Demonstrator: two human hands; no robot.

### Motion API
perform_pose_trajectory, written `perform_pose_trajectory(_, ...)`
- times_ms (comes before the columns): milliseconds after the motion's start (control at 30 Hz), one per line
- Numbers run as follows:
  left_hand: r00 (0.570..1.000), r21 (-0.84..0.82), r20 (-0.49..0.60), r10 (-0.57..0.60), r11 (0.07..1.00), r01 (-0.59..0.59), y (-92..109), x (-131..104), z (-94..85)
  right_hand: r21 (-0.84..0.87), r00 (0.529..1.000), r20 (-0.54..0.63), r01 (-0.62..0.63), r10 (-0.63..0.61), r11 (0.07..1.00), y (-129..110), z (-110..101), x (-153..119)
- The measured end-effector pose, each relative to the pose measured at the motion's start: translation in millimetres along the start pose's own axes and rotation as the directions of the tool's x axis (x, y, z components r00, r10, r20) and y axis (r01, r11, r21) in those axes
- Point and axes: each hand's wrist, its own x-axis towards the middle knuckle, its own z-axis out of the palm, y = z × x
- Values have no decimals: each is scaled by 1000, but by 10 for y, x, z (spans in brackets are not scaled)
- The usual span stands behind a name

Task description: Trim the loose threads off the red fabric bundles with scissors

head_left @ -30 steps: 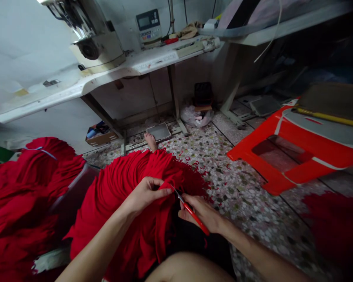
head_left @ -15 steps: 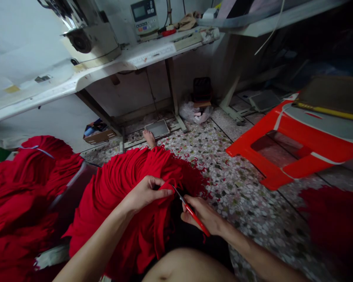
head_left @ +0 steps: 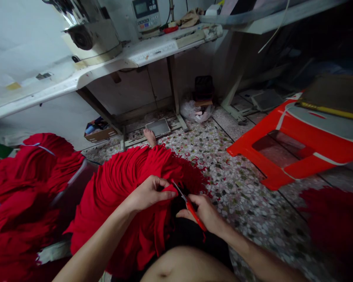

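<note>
A thick stack of red fabric [head_left: 117, 188] lies across my lap, its far right edge fringed with loose red threads. My left hand [head_left: 153, 192] pinches an edge of red cloth between thumb and fingers. Just to the right, my right hand [head_left: 201, 211] is closed around small scissors [head_left: 195, 215] with red handles. The scissor blades point up and left, their tips beside the cloth at my left fingertips. Whether the tips touch the cloth is too small to tell.
More red fabric [head_left: 44, 164], tied with pale strips, is piled at the left. A sewing table [head_left: 153, 53] with a machine [head_left: 91, 35] stands ahead. An orange stool [head_left: 282, 145] is at the right, near red scraps [head_left: 335, 215] on the floor. A bare foot [head_left: 150, 137] shows beyond the stack.
My left hand has shifted slightly right with the cloth edge. My right hand has moved slightly left, its thumb more extended, and the scissors have shifted slightly up and left.
</note>
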Motion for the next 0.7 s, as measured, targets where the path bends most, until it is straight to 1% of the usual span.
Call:
perform_pose_trajectory(33,999,29,17,30,999,-31,17,-17,-9,48,1000,-20,-19,20,999,41,30,-29)
perform_pose_trajectory(67,996,60,59,60,996,-64,38,-46,-22,99,998,-34,-40,43,994,84,63,-58)
perform_pose_trajectory(100,988,86,135,79,992,-92,60,-88,-39,148,997,-37,-66,72,987,128,94,-82)
perform_pose_trajectory(133,967,104,241,80,989,-108,80,-145,-62,196,994,-36,-95,104,976,170,119,-100)
perform_pose_trajectory(167,931,111,362,56,988,-103,95,-213,-90,243,990,-39,-121,134,962,208,136,-106)
perform_pose_trajectory(200,881,113,472,9,991,-71,103,-291,-123,287,986,-49,-139,159,948,239,139,-100)
perform_pose_trajectory(233,830,117,556,-49,993,-20,104,-372,-159,327,982,-75,-142,176,934,262,128,-81)
perform_pose_trajectory(267,790,125,603,-109,991,41,99,-451,-199,369,977,-111,-129,181,920,275,101,-50)
perform_pose_trajectory(300,780,131,606,-159,986,99,91,-521,-241,421,972,-150,-104,182,901,279,61,-12)
perform_pose_trajectory(333,804,133,562,-192,981,141,83,-577,-284,481,967,-176,-78,184,873,277,12,31)
perform_pose_trajectory(367,858,134,472,-201,979,155,76,-612,-327,545,966,-181,-58,185,837,271,-40,72)
perform_pose_trajectory(400,925,146,337,-176,980,134,72,-623,-369,603,969,-169,-45,182,796,265,-89,107)
perform_pose_trajectory(433,978,179,174,-117,980,86,68,-608,-408,648,975,-139,-45,176,760,259,-128,134)
perform_pose_trajectory(467,999,237,3,-34,971,32,64,-567,-443,673,981,-94,-62,169,737,256,-154,150)
perform_pose_trajectory(500,988,312,-146,58,950,-10,56,-502,-474,678,985,-42,-93,165,729,255,-164,156)
perform_pose_trajectory(533,955,395,-257,144,918,-32,42,-419,-499,670,987,12,-126,159,731,255,-156,154)
perform_pose_trajectory(567,918,465,-340,204,885,-25,23,-322,-519,659,985,62,-159,158,736,255,-133,147)
perform_pose_trajectory(600,886,525,-398,239,851,6,-4,-218,-534,646,981,110,-193,159,739,253,-99,138)
perform_pose_trajectory(633,863,578,-437,254,815,52,-36,-114,-545,637,976,145,-218,163,739,248,-58,130)
perform_pose_trajectory(667,854,620,-456,252,778,101,-70,-16,-552,630,972,166,-233,165,741,240,-15,123)
perform_pose_trajectory(700,853,647,-463,240,749,140,-105,70,-559,622,970,181,-242,163,745,227,25,119)
